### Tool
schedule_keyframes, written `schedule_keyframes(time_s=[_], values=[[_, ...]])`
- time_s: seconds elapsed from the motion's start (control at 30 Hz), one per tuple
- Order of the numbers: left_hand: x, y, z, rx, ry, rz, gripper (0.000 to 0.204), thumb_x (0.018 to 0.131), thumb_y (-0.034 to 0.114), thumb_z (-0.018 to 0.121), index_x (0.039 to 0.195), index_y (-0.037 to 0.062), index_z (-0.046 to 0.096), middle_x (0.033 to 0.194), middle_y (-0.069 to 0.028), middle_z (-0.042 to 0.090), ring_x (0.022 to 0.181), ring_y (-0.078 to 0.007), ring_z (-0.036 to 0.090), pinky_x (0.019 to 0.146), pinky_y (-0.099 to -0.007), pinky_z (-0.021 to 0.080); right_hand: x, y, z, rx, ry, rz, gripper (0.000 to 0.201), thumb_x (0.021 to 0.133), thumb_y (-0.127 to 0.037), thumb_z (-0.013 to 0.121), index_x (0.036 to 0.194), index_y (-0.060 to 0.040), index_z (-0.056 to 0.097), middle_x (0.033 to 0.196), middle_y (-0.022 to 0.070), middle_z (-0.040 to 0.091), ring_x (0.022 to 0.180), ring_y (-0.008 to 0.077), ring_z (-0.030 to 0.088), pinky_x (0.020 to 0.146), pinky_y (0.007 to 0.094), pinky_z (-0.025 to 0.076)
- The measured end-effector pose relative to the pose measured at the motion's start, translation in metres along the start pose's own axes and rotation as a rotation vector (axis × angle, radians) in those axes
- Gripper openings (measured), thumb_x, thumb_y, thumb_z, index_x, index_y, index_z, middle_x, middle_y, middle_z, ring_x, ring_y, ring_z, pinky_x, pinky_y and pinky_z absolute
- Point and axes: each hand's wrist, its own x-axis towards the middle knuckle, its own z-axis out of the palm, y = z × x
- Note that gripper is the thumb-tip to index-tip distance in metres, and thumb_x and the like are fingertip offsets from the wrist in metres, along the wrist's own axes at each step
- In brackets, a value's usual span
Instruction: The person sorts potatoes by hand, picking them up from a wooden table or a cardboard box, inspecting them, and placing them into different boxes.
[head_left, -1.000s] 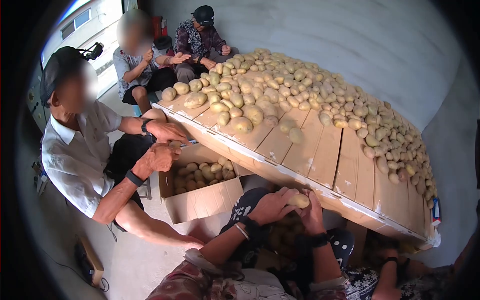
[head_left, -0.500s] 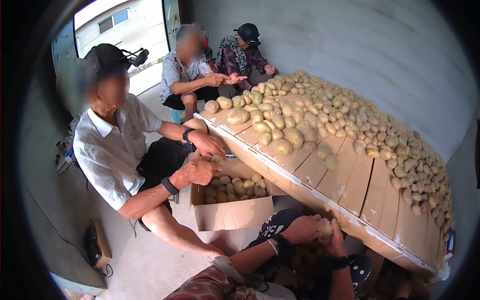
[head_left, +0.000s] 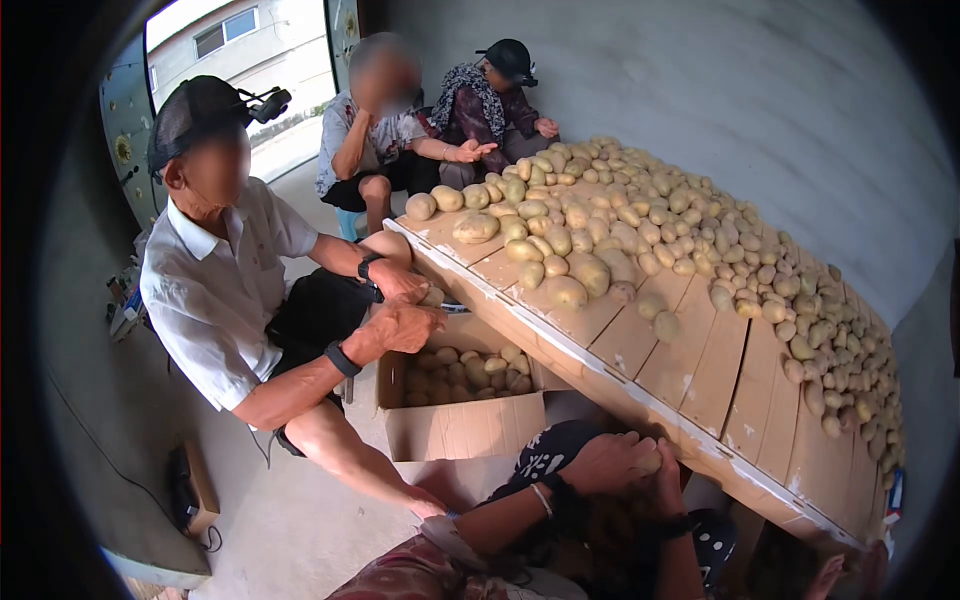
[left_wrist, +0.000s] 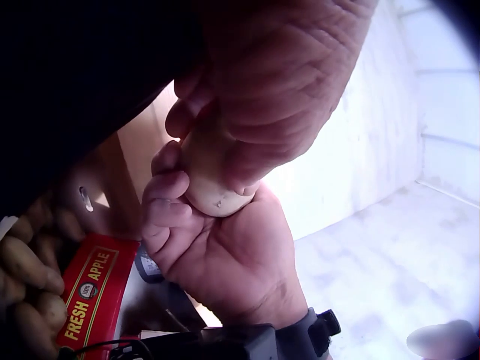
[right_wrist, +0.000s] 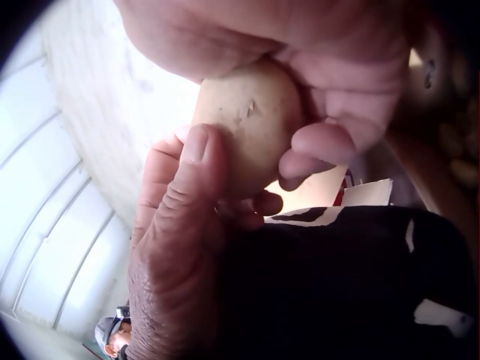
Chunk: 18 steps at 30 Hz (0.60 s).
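Note:
Low in front of the table edge, my left hand [head_left: 606, 462] and right hand [head_left: 668, 482] hold one pale yellow potato [right_wrist: 251, 112] between them. In the right wrist view, the left thumb [right_wrist: 196, 154] presses along its side while the right hand [right_wrist: 322, 52] curls round its other end. Small dark marks dot the skin. Seen from the left wrist, the left hand [left_wrist: 285, 90] covers the potato's [left_wrist: 214, 184] top, and the right hand [left_wrist: 232, 259] cups it from below with bent fingers. Head-on, the hands hide most of it.
Many potatoes [head_left: 730, 250] are heaped across the plank table [head_left: 640, 345]. A cardboard box [head_left: 470, 428] of potatoes stands at left, beside a seated person in a white shirt [head_left: 215, 290]. Two more people sit behind. A red printed box [left_wrist: 94, 289] with potatoes beside it is below my hands.
The head view has swung left since a second ago. Both hands stay on the potato, which is now more covered by fingers. A person at the back has raised a hand to the face.

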Motion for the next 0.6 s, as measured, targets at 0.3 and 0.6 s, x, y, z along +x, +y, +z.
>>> schedule_keyframes(time_s=[0.3, 0.6], values=[[0.002, 0.001, -0.003, 0.039, -0.025, -0.024, 0.034, 0.082, 0.031, 0.060, 0.107, 0.0099, 0.051, 0.088, -0.0113, 0.053, 0.081, -0.0315, 0.059, 0.070, -0.0416, 0.047, 0.005, 0.003, -0.011, -0.030, -0.065, 0.043, 0.037, 0.095, -0.042, 0.043, 0.103, -0.0086, 0.057, 0.096, 0.0052, 0.061, 0.087, 0.0174, 0.061, 0.073, 0.0285, 0.050], [0.004, 0.006, -0.013, 0.082, -0.091, 0.008, 0.036, 0.082, 0.030, 0.059, 0.110, 0.0082, 0.049, 0.091, -0.0115, 0.053, 0.081, -0.0312, 0.059, 0.070, -0.0412, 0.048, -0.001, -0.005, -0.003, -0.084, -0.064, 0.119, 0.034, 0.097, -0.040, 0.038, 0.096, -0.0125, 0.057, 0.087, 0.0019, 0.060, 0.076, 0.0112, 0.059, 0.061, 0.0239, 0.047]])
